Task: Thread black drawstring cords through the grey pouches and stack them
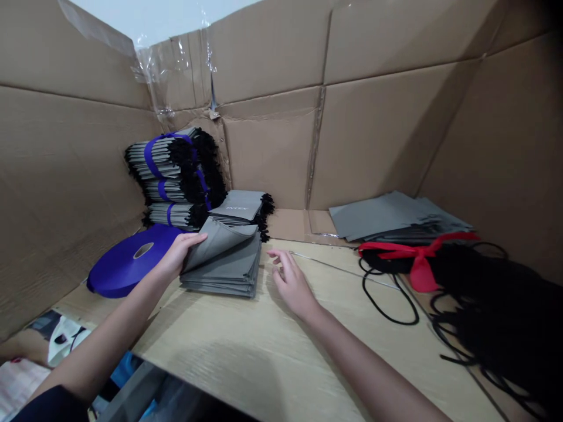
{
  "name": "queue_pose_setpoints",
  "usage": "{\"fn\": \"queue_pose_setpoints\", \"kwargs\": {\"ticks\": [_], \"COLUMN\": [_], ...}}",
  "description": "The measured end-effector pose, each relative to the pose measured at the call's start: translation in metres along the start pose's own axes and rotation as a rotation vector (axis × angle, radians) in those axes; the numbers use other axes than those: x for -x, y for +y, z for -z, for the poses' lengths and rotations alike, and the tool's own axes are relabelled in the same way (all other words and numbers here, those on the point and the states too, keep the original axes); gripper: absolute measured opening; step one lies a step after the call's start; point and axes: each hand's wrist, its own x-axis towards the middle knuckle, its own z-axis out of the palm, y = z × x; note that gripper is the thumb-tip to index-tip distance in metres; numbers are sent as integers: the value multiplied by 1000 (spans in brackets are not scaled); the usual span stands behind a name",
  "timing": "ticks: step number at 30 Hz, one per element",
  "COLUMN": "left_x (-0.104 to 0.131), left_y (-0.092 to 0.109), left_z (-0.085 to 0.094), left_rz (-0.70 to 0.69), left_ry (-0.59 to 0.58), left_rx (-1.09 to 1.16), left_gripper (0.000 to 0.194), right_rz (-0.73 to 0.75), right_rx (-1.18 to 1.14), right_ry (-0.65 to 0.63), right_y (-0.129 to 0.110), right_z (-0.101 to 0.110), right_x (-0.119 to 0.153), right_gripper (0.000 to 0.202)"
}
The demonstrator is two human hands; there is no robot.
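Note:
My left hand [178, 252] pinches the left edge of a grey fabric pouch [220, 239], whose near part is lifted and curled. Beneath it lies a pile of similar grey pouches [224, 286]. To the right of this pile, my right hand [290, 284] hovers low over the board, its fingers loosely bent and apart with nothing visible in them. A thin metal rod [343, 268] lies just beyond that hand, one end close to the fingers. Behind the pile sits a stack of grey pouches with black cords [237, 205], the top one printed with white lettering.
A purple ribbon roll [116, 264] lies at left. Behind it rise bundles of corded pouches [169, 158] tied with purple ribbon. At right are flat grey pieces [378, 214] and a heap of black cords [492, 310] tied with red ribbon [422, 272]. Cardboard walls [272, 146] enclose the board.

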Motion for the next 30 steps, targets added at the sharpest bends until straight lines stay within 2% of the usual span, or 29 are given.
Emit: {"fn": "queue_pose_setpoints", "kwargs": {"ticks": [4, 9, 13, 18, 20, 23, 25, 27, 30], "left_x": [0, 2, 8, 15, 20, 30, 36, 40, 43], "left_y": [0, 2, -2, -5, -6, -7, -8, -8, -6], "left_z": [5, -1, -10, -14, -14, -15, -17, -20, -24], "left_rz": [-10, -2, -23, -199, -301, -441, -484, -507, -552], "left_ry": [79, 121, 93, 97, 3, -271, -433, -499, -503], "left_rx": [86, 152, 93, -136, -340, -670, -845, -984, -1124], "left_gripper": [31, 32, 34, 43, 45, 42, 44, 48, 57], "right_rz": [-7, 50, 152, 198, 217, 261, 281, 277, 232], "right_rx": [10, 77, 103, 176, 227, 295, 307, 289, 272], "right_ry": [-43, -130, -224, -280, -286, -286, -278, -265, -261], "right_y": [1, -1, -8, -14, -12, -7, -4, -3, -7], "right_z": [2, 3, 5, 5, 2, -5, -9, -10, -10], "right_x": [2, 3, 5, 6, 4, -2, -6, -11, -18], "right_gripper": [35, 34, 34, 39, 42, 39, 32, 23, 13]}}
